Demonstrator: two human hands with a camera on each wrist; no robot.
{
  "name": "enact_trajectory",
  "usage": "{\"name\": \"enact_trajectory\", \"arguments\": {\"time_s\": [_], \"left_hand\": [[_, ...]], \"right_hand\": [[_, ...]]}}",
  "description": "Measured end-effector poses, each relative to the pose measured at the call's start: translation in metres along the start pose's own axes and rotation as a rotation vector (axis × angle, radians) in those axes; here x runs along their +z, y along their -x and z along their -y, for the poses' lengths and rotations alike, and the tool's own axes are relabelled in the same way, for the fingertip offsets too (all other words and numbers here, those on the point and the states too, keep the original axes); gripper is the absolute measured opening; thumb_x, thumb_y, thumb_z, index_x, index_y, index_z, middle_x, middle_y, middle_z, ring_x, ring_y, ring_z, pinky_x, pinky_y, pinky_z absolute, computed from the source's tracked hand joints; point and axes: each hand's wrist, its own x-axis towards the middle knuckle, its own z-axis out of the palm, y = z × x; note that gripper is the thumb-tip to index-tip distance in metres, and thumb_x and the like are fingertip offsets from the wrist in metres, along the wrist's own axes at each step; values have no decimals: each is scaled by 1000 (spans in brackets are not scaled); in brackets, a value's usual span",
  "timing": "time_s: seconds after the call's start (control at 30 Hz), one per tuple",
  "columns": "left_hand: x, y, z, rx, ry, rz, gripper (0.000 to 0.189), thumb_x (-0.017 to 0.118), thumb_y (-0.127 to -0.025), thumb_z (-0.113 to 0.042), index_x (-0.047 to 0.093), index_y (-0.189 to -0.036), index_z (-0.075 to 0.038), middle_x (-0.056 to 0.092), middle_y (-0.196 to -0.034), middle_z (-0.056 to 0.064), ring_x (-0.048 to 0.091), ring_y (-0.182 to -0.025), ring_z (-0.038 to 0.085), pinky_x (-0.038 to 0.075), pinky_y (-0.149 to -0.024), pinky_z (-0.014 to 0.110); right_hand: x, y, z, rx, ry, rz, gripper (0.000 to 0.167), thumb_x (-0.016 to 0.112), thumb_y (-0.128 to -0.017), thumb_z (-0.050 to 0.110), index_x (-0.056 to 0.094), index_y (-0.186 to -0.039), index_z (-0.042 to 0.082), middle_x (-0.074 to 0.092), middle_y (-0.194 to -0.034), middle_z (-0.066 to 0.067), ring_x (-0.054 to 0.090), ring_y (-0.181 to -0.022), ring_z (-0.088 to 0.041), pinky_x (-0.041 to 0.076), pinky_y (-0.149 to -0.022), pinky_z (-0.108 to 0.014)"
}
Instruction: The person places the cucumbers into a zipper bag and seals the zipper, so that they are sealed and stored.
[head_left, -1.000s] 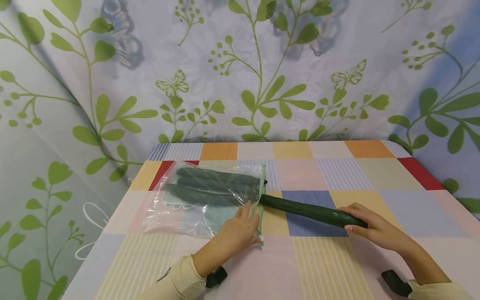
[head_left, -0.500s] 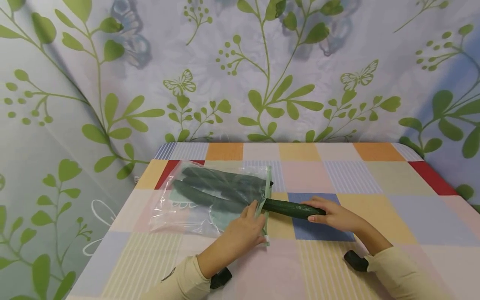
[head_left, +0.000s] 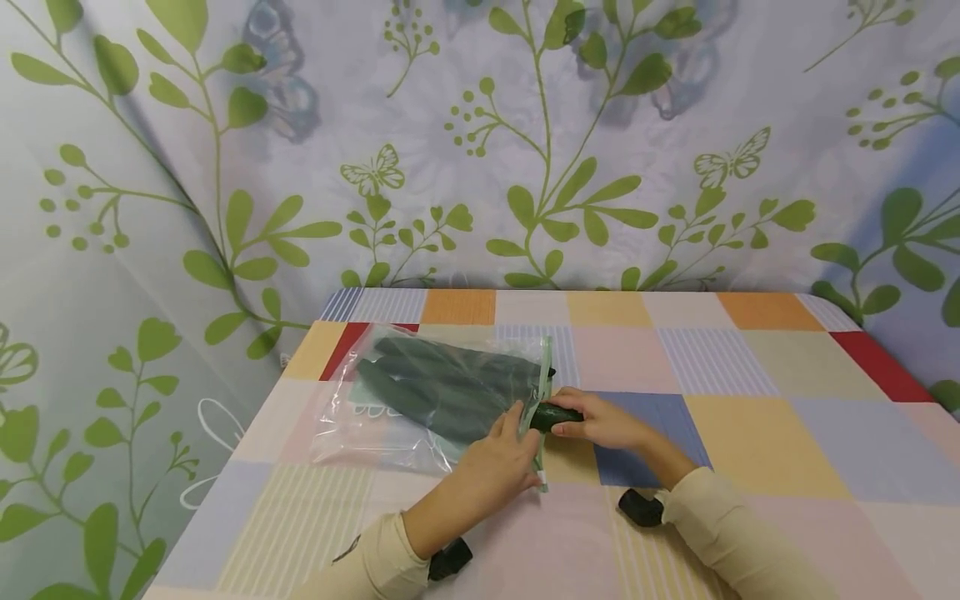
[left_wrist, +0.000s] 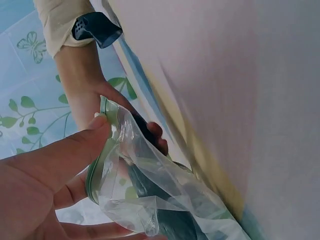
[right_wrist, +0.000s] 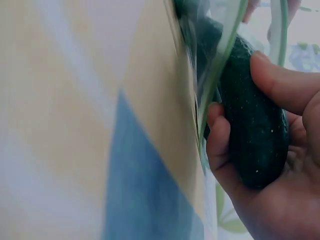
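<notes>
A clear zip bag with a green zip strip lies on the table, several dark green cucumbers inside it. My left hand grips the bag at its opening; in the left wrist view the thumb presses on the green strip and the other fingers lie under the plastic. My right hand holds the end of one cucumber, thumb on one side and fingers curled round the other. Most of that cucumber is inside the bag; only its end stands out at the mouth.
A patchwork tablecloth covers the table. Behind it hangs a curtain printed with leaves and butterflies. A small black device is strapped at the right wrist, another black device at the left.
My right hand has moved left with the cucumber, which has slid deep into the bag. The left hand has kept its hold at the bag's opening.
</notes>
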Motion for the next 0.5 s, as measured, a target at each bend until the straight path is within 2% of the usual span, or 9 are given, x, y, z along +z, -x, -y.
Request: {"name": "enact_trajectory", "arguments": {"time_s": [0.1,0.23,0.4,0.43,0.5], "left_hand": [[1,1,0,11,-26,-23,42,69,-75,-44,52,-95,-11,45,-129,23,55,-112,29,53,-53,27],[2,1,0,25,-38,-40,41,68,-76,-44,54,-96,-11,45,-130,22,55,-112,28,53,-55,25],[2,3,1,55,-68,-71,44,68,-75,-45,54,-98,-10,47,-128,23,57,-109,28,52,-52,22],[2,3,1,62,-80,-78,44,68,-75,-45,53,-97,-9,47,-128,23,57,-109,28,52,-52,21],[2,3,1,76,-105,-89,43,69,-75,-45,52,-93,-9,48,-126,22,58,-108,28,52,-51,20]], "right_hand": [[6,-9,1,14,8,-13,38,58,-89,25,56,-119,1,53,-104,-8,45,-83,-11,41,-68,-22],[13,-19,3,46,-8,-19,37,58,-88,23,57,-118,1,54,-113,-12,46,-94,-17,40,-75,-25],[18,-27,4,101,-51,-18,42,57,-89,18,51,-127,0,51,-126,-19,48,-111,-32,43,-87,-38],[18,-29,5,109,-58,-15,43,57,-89,16,50,-128,0,54,-118,-21,51,-103,-33,45,-83,-39],[20,-32,6,121,-52,-17,45,55,-90,16,47,-131,1,52,-123,-23,50,-111,-36,45,-89,-44]]}}
